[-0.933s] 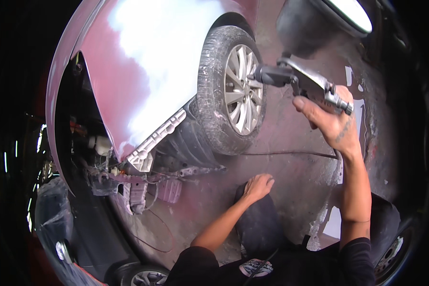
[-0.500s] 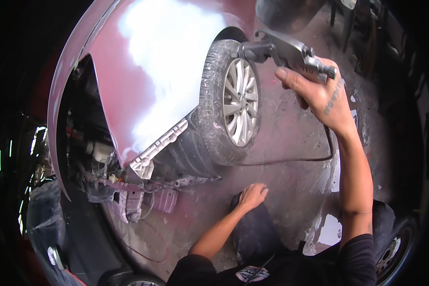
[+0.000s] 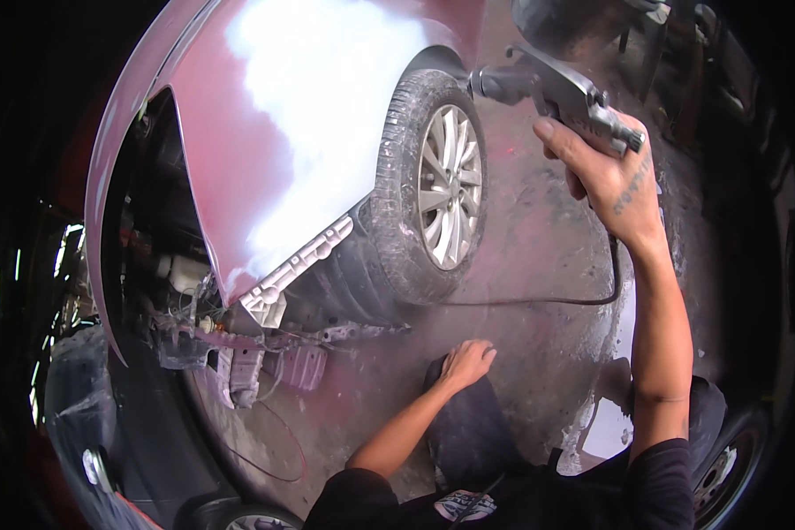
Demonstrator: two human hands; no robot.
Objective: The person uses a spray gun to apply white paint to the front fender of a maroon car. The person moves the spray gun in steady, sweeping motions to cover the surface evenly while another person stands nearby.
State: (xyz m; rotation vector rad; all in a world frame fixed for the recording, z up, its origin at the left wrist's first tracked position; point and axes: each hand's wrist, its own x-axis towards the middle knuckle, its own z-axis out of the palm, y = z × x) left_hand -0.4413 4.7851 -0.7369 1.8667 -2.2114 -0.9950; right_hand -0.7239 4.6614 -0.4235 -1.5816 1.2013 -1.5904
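A dark spray gun (image 3: pixel 564 97) is gripped in my right hand (image 3: pixel 623 185), raised at the upper right with the fingers wrapped round its handle. Its nozzle points left toward the car's fender (image 3: pixel 322 115), red with a large white patch, and stands apart from it. Just left of and below the nozzle is the front wheel (image 3: pixel 449 190), with silver spokes and a dusty tyre. A dark hose (image 3: pixel 539 301) runs across the floor and up below my right hand. My left hand (image 3: pixel 470 360) rests on my knee, fingers loosely laid over it, holding nothing.
The car's front end is stripped, with exposed brackets (image 3: pixel 300 367) and wiring low at the left. A black panel (image 3: pixel 159 424) lies at the lower left. A round dark container (image 3: pixel 574 31) stands beyond the spray gun. Another wheel (image 3: pixel 724 473) sits at the lower right.
My right hand and the spray gun have shifted slightly right, away from the fender, and a little lower. My left hand has stayed on the knee.
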